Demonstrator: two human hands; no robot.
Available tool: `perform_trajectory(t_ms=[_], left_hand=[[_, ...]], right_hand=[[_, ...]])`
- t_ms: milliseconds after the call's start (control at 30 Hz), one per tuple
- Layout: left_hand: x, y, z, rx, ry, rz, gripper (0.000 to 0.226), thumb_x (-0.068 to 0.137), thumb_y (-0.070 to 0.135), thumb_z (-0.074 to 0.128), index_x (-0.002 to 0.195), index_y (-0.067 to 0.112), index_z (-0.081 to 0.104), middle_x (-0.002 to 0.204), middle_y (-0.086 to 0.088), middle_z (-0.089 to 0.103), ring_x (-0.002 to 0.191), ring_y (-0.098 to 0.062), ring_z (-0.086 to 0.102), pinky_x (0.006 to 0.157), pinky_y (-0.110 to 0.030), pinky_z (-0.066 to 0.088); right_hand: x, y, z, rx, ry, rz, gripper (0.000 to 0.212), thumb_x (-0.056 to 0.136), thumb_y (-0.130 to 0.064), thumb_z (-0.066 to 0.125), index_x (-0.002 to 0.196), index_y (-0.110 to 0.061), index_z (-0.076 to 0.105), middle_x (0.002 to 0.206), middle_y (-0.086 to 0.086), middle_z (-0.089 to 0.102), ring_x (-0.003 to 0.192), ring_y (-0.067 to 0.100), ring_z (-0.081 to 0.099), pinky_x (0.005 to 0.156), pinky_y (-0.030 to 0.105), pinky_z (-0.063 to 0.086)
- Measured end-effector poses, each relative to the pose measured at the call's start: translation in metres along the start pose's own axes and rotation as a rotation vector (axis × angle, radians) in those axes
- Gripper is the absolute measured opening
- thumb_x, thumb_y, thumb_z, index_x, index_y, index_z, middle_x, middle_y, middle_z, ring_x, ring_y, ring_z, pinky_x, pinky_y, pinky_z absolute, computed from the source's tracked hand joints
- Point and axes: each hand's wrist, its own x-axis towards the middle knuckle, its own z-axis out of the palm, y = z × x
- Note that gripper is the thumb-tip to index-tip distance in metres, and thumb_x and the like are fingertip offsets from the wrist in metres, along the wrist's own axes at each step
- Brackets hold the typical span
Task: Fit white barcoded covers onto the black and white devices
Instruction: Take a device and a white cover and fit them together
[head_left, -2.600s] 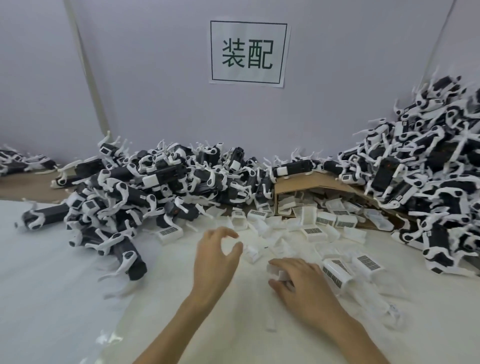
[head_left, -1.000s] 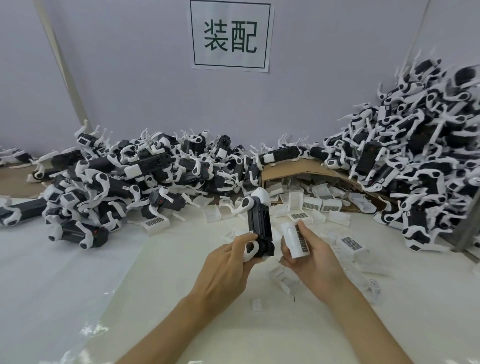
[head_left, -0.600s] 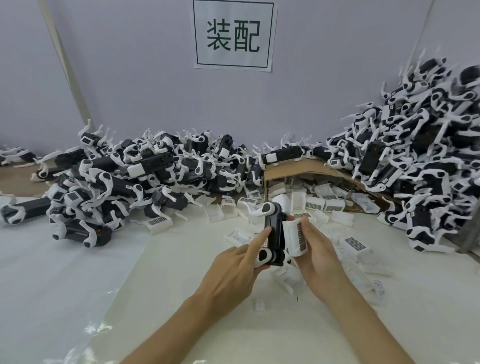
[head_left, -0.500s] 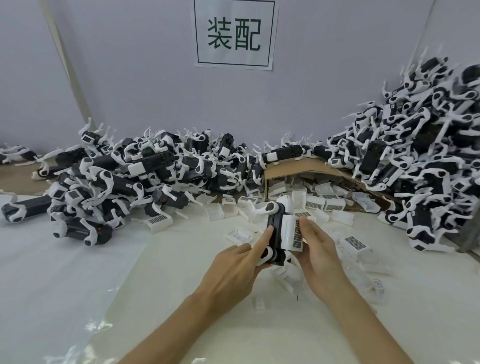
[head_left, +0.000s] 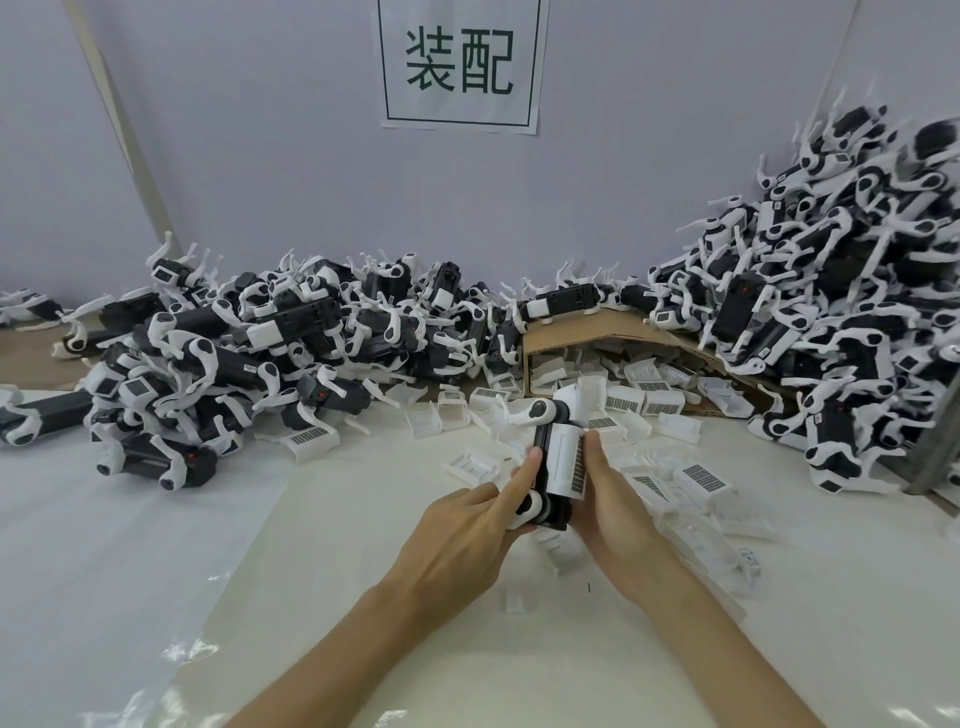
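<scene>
White cover: a white barcoded cover (head_left: 563, 457) lies flat against the black body of the device, barcode strip along its right edge, facing up toward the camera.
Device: the black and white device (head_left: 545, 467) stands roughly upright above the table, raised between both hands – one white rounded joint at the top, another at the bottom by the left fingers.
Left hand: the left hand (head_left: 467, 540) grips the device's left side and lower end, fingers closed around it, forefinger stretched up along the black edge.
Right hand: the right hand (head_left: 613, 514) clamps the cover from the right, thumb laid along the barcode edge, the other fingers hidden behind.
Table: a pale sheet-covered table (head_left: 322, 597) under the hands, glossy plastic wrinkled at the near left.
Loose covers: more white covers (head_left: 701, 478) scattered just right of and behind the hands, some barcode up, some hollow side up.
Box: a torn cardboard box (head_left: 571, 338) behind them, spilling covers from its open front.
Left heap: a heap of devices (head_left: 270, 343) along the wall.
Right heap: a taller pile (head_left: 841, 291) – banked up at the right.
Sign: a paper sign (head_left: 460, 62) with two green characters on the wall.
</scene>
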Motion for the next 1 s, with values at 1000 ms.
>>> perform_trajectory(t_ms=[1000], left_hand=[[0.000, -0.001, 0.006, 0.028, 0.094, 0.109, 0.031, 0.099, 0.033, 0.049, 0.085, 0.013, 0.067, 0.073, 0.005, 0.064, 0.060, -0.019, 0.058, 0.052, -0.027, 0.043]], right_hand=[[0.010, 0.003, -0.012, 0.357, -0.055, 0.089, 0.055, 0.087, -0.064, 0.050, 0.077, -0.019, 0.080, 0.074, 0.001, 0.066, 0.066, 0.013, 0.065, 0.061, 0.027, 0.056]])
